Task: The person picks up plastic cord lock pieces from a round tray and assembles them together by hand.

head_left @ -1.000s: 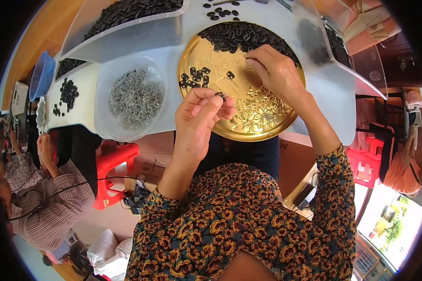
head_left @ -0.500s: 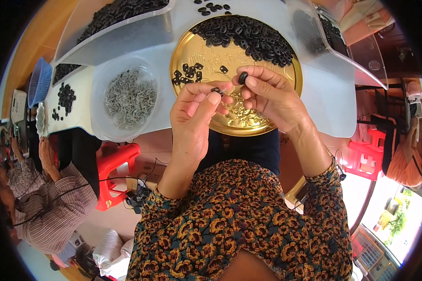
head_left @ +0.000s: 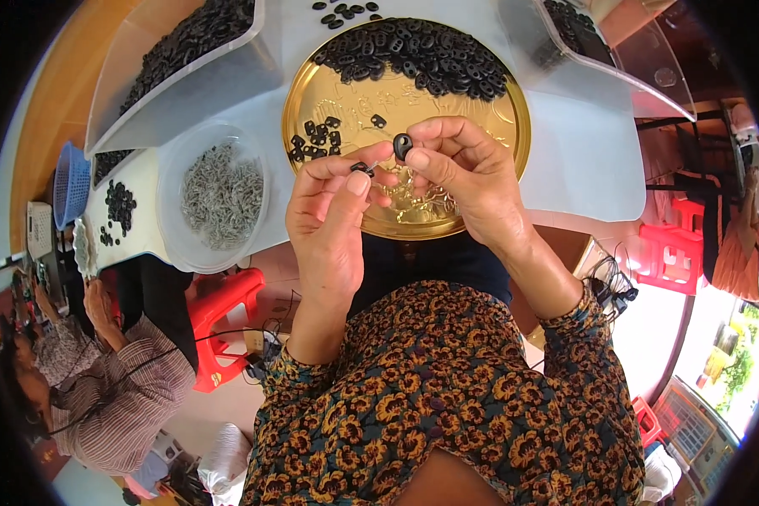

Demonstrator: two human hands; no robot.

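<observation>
Both my hands are held over the near part of a round gold tray (head_left: 358,103). Between thumb and fingertips, my left hand (head_left: 327,223) pinches a small black plastic piece (head_left: 362,169), from which a thin metal bit sticks out. Close beside it, my right hand (head_left: 472,173) grips a black oval piece (head_left: 403,147) with a hole in it. The two pieces nearly meet; whether they touch I cannot tell. A heap of black oval pieces (head_left: 422,55) covers the tray's far side. Smaller black pieces (head_left: 314,139) cluster at its left, and one piece (head_left: 379,121) lies alone.
Left of the tray stands a clear round tub (head_left: 170,221) of small grey metal pieces (head_left: 222,198), like springs. Clear bins (head_left: 185,97) with black parts flank the tray's far end. Loose black parts (head_left: 120,207) lie further left, near a co-worker (head_left: 131,379) and a red stool (head_left: 219,325).
My right hand has turned its oval piece so the hole shows, and the metal bit on the left piece has come into sight. The whole view has shifted slightly.
</observation>
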